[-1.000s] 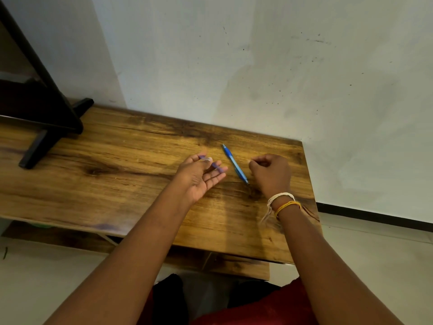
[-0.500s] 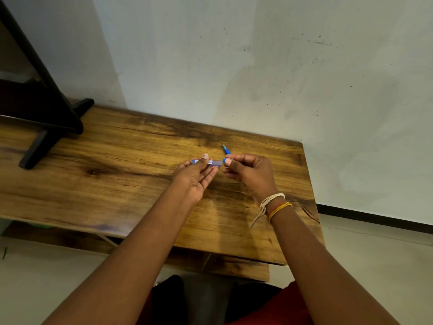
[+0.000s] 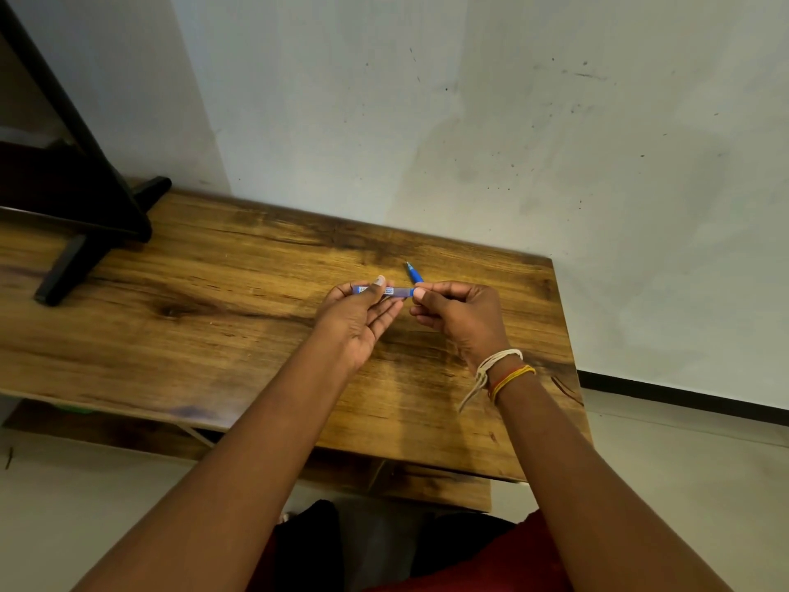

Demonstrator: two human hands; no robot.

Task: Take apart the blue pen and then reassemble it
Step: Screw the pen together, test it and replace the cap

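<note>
The left hand [image 3: 358, 318] pinches the see-through blue pen barrel [image 3: 386, 291] between thumb and fingers, above the wooden table [image 3: 213, 318]; the right hand [image 3: 459, 318] is curled shut on the blue pen front part [image 3: 414, 275], its tip poking out; the two pieces meet between the hands.

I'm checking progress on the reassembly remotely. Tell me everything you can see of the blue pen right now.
The blue pen is held level above the wooden table, across the view between both hands. The left hand pinches its barrel, thumb over a pale printed label; the right hand grips the other end. A bright blue tip section angles up beyond the right fingers, ending in a fine point. It looks like plastic. Whether the parts are fully joined is hidden.
</note>
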